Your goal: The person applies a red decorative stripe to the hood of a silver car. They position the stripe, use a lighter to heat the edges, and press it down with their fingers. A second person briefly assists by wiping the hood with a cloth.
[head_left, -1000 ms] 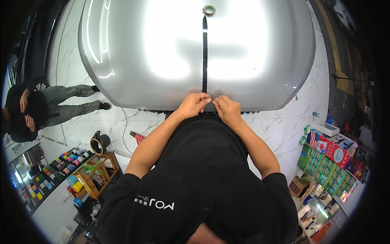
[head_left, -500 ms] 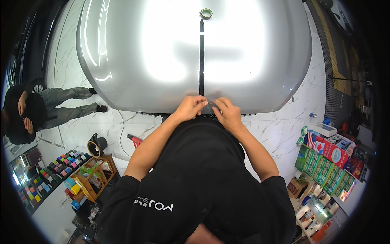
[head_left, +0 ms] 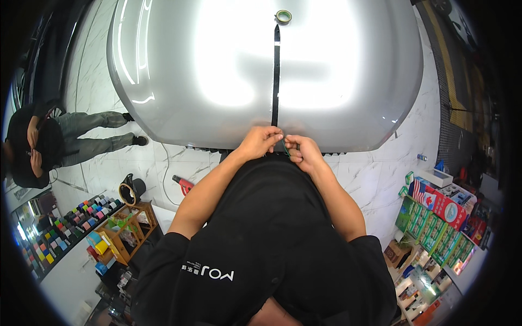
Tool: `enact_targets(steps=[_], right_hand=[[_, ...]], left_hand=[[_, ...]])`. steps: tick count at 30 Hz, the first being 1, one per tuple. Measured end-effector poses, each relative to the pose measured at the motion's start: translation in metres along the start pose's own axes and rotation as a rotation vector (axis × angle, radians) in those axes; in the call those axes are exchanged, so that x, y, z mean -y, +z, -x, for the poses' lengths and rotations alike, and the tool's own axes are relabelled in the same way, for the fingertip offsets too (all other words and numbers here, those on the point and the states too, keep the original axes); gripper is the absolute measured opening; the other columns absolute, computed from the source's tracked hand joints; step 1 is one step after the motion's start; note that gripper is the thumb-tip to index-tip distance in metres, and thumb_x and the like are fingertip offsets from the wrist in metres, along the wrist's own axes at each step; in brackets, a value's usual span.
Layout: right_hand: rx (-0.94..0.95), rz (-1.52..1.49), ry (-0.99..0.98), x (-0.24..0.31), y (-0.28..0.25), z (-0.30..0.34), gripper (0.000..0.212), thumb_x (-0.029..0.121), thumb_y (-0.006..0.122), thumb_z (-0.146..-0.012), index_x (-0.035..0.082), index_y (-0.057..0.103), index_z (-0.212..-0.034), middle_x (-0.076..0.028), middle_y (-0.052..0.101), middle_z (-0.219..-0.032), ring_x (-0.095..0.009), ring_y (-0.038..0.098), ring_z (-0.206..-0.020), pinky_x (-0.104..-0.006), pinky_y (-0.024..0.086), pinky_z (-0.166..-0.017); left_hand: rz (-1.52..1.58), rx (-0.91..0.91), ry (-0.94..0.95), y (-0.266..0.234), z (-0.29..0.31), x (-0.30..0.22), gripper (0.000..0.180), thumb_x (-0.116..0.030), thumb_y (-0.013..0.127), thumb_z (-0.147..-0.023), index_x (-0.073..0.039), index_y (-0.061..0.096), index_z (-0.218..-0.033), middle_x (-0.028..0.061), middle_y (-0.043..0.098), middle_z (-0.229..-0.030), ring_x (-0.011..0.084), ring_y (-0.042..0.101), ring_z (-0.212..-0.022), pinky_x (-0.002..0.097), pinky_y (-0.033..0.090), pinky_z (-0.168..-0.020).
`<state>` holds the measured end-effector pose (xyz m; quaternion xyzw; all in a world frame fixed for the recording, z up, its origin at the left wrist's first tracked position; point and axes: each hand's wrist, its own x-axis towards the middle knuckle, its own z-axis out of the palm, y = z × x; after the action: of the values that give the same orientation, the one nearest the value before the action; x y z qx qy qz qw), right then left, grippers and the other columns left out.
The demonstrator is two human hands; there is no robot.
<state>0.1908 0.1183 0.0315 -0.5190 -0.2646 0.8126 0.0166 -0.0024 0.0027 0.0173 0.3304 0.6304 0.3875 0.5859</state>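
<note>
A silver car hood [head_left: 157,117] lies in front of me. A narrow black strip [head_left: 276,76] with a pointed far end runs along its middle towards me. By the strip's near end my left hand [head_left: 259,143] is closed, its thumb and forefinger pinched together. Close to its right, my right hand [head_left: 305,152] is closed too, with curled fingers. Between them hangs a thin green strand [head_left: 285,146], thread or narrow tape, which both hands seem to pinch. Just beyond the strip's tip sits a small roll of tape [head_left: 283,17].
A person [head_left: 32,144] stands at the left, hands together. A red heat gun [head_left: 184,185] and a cord are on the tiled floor. Colour samples [head_left: 68,231] and a wooden shelf [head_left: 128,236] fill the lower left. Green boxes [head_left: 432,225] are stacked at the right.
My right hand has turned and its fingers have curled in more beside the green strand. My left hand keeps its pinch. The whole view has shifted slightly.
</note>
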Motion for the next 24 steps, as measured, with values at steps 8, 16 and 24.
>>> enact_targets(steps=[8,16,24], right_hand=[[-0.186,1.212,-1.338,-0.002,-0.001,0.015,0.018,0.003,0.085,-0.091,0.003,0.075,-0.107,-0.01,0.075,-0.102,-0.026,0.075,-0.074,-0.0365,0.058,-0.063],[-0.208,0.989,-1.091,-0.022,0.004,-0.006,0.007,0.008,0.079,-0.098,0.003,0.073,-0.1,-0.006,0.07,-0.091,-0.017,0.063,-0.062,-0.0334,0.049,-0.055],[-0.038,0.0,0.019,-0.001,0.008,0.008,0.01,0.012,0.073,-0.103,0.003,0.07,-0.098,-0.003,0.066,-0.085,-0.008,0.047,-0.055,-0.0267,0.036,-0.05]], left_hand=[[-0.029,0.038,0.002,-0.002,0.0,-0.005,0.026,-0.023,0.065,-0.116,0.001,0.075,-0.118,-0.0004,0.065,-0.079,0.0088,0.062,-0.068,0.0294,0.053,-0.064],[0.015,0.035,-0.042,-0.002,0.0,-0.005,0.025,-0.023,0.066,-0.116,0.0,0.075,-0.117,0.0001,0.065,-0.076,0.0091,0.063,-0.067,0.0291,0.052,-0.064],[0.025,0.018,0.0,-0.001,-0.002,0.004,0.024,-0.023,0.068,-0.113,0.0,0.076,-0.117,0.0024,0.068,-0.074,0.0096,0.065,-0.064,0.0301,0.052,-0.061]])
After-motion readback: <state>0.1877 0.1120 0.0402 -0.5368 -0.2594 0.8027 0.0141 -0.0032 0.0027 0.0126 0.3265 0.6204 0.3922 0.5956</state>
